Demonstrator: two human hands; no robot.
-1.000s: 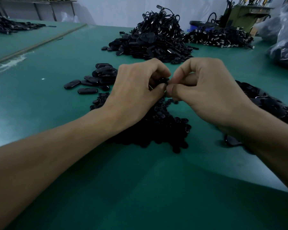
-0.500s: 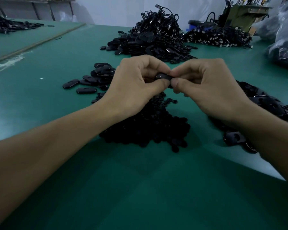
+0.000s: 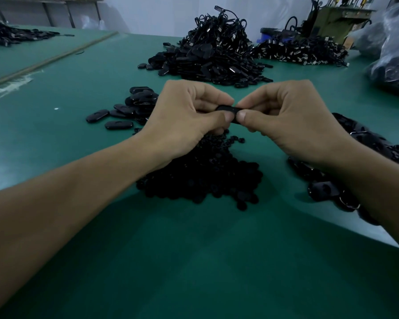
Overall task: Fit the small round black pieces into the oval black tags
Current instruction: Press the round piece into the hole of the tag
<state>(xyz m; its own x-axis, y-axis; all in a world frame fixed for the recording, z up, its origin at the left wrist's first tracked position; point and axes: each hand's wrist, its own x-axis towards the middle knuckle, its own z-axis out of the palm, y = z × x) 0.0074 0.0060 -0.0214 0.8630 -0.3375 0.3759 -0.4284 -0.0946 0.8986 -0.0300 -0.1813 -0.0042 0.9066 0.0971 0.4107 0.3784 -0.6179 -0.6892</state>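
I pinch one oval tag point(image 3: 229, 109) between both hands, left hand point(image 3: 189, 118) and right hand point(image 3: 286, 118), thumbs meeting to press its round piece home.

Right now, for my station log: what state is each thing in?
left hand: pinching one end of the oval tag.
right hand: pinching its other end.
oval tag: held in the air; round piece hidden.
pile of round pieces: loose heap under the hands.
loose tags: scattered flat, left of the hands.

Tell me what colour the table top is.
The table top is plain dark green, clearest in the head view.
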